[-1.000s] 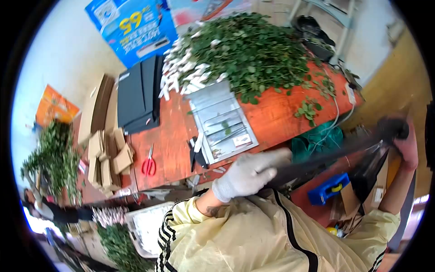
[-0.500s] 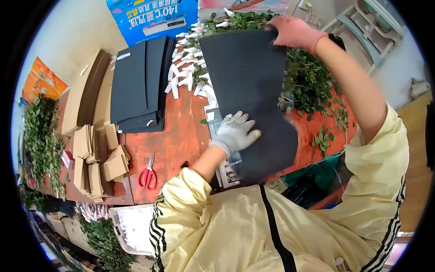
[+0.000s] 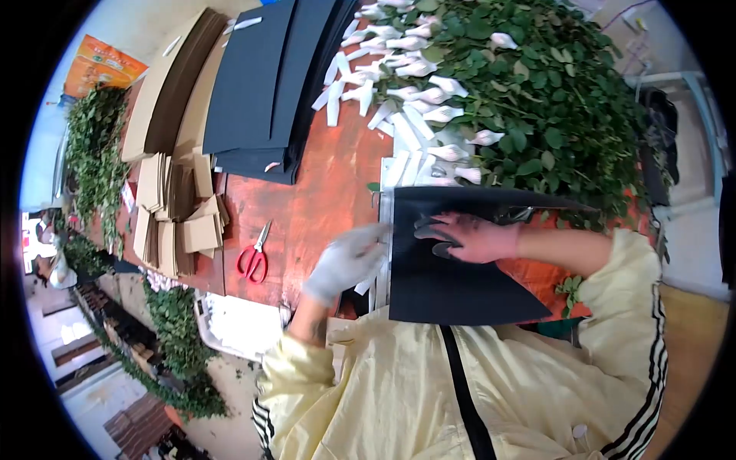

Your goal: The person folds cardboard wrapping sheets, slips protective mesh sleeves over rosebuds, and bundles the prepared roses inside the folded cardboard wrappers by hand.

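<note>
"Where is the black sheet (image 3: 460, 295) compared with the hands?"

"Right in front of the person's chest, on the red table (image 3: 322, 176). The right hand (image 3: 479, 238) is on top of it, towards its upper half, and the left hand (image 3: 346, 264) is at its left edge."

"How is the right hand set?"

"Palm down, in a pink glove with dark fingertips. The fingers are spread and point left across the sheet, which lies beneath them."

"And the left?"

"It wears a pale grey glove and is a bit blurred. Its fingertips reach the grey strip (image 3: 386, 203) running along the left edge of the sheet. I can't tell whether they pinch anything or only touch."

"Is the sheet flat?"

"Hard to say all over. Its upper edge stretches far to the right, past the right wrist, while a lower corner points right near the front of the table. Red tabletop shows between those two parts."

"What's around it?"

"Just beyond the upper edge are the wrapped flower heads (image 3: 429, 95), white and pinkish, with a big heap of leafy stems (image 3: 537, 115) to their right. To the left of the left hand lie red-handled scissors (image 3: 253, 259). Farther left are small cardboard pieces (image 3: 201, 234), and behind the scissors is a pile of dark sheets (image 3: 249, 84)."
</note>
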Action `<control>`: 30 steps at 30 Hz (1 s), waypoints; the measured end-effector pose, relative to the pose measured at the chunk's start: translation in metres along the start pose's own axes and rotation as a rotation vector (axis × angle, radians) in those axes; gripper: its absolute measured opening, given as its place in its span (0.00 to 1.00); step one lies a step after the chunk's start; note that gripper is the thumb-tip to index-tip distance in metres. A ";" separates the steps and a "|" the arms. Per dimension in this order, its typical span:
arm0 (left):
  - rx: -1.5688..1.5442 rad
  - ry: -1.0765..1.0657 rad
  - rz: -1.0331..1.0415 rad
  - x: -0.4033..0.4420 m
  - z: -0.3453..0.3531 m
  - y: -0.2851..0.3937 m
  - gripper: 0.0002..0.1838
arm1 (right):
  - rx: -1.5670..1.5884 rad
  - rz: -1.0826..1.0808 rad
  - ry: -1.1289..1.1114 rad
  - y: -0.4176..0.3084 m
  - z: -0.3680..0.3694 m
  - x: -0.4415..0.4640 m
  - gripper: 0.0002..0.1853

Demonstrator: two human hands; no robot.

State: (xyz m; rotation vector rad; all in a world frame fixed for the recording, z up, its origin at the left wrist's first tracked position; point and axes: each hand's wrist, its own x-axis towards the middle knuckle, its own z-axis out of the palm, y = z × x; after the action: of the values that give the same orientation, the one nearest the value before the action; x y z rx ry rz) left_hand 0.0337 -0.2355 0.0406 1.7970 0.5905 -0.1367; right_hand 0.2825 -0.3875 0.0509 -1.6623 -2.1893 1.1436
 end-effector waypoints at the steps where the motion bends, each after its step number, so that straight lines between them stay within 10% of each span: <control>1: -0.026 0.147 -0.037 -0.019 0.010 -0.008 0.30 | -0.465 -0.095 0.065 0.023 0.029 0.008 0.28; 4: 0.602 0.638 -0.062 -0.060 0.046 -0.001 0.34 | -0.462 -0.095 -0.052 0.039 0.051 0.034 0.31; 6: 0.924 0.536 -0.193 -0.061 0.094 -0.052 0.34 | -0.450 -0.095 -0.022 0.032 0.054 0.038 0.32; 18: 1.072 0.760 0.030 -0.025 -0.016 -0.066 0.29 | -0.372 -0.123 0.010 0.029 0.072 0.045 0.32; 22: 0.386 0.342 0.522 -0.033 -0.005 -0.002 0.29 | -0.239 -0.079 0.119 0.033 0.074 0.042 0.33; 25: 0.220 0.017 0.420 -0.029 0.030 -0.028 0.23 | -0.369 0.012 0.260 0.049 0.105 0.046 0.32; 28: 0.112 0.143 0.316 -0.046 0.003 -0.021 0.23 | -0.482 -0.021 0.188 0.051 0.101 0.035 0.31; 30: 0.656 0.562 0.308 -0.056 -0.063 -0.020 0.22 | -0.484 -0.141 0.263 0.042 0.089 0.040 0.31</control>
State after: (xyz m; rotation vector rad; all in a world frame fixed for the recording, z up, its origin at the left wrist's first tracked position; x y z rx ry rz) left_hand -0.0370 -0.1916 0.0641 2.5684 0.6972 0.4506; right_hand 0.2511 -0.3907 -0.0505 -1.6648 -2.4796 0.3453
